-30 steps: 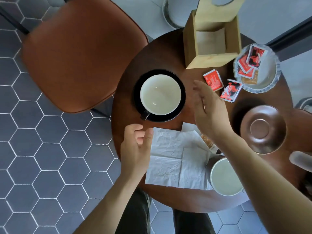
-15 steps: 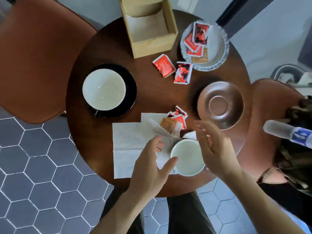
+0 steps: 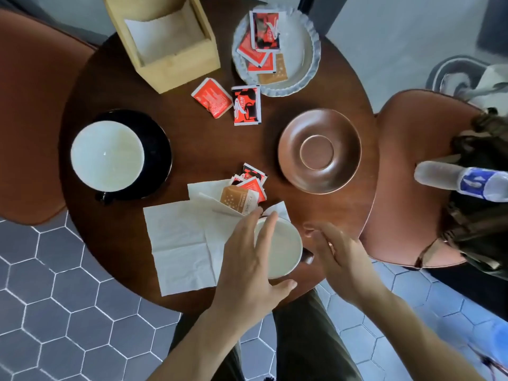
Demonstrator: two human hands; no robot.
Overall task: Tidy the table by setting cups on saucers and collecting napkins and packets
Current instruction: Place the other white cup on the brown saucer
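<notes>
A cup [image 3: 283, 248], white inside with a dark handle, stands on the table's near edge, partly on white napkins [image 3: 181, 237]. My left hand [image 3: 247, 259] spans its left rim, fingers straight across the top and thumb at the near rim. My right hand [image 3: 338, 254] hovers with straight fingers just right of the handle. An empty brown saucer [image 3: 319, 151] sits beyond the cup. A second cup [image 3: 107, 156] stands on a black saucer [image 3: 159, 149] at the left. Several packets [image 3: 242, 193] lie on the napkins; two loose packets [image 3: 211, 97] [image 3: 246, 104] lie mid-table.
At the back of the round dark table [image 3: 192, 138] stand a wooden napkin holder [image 3: 170, 45] and a white dish [image 3: 302, 50] holding several packets. Brown chairs flank the table; the right chair [image 3: 406, 174] carries a bag and a water bottle [image 3: 461, 182].
My view swung right. My left hand left the napkin's left edge and now lies over the near cup. My right hand came back from the packets to beside the cup's handle.
</notes>
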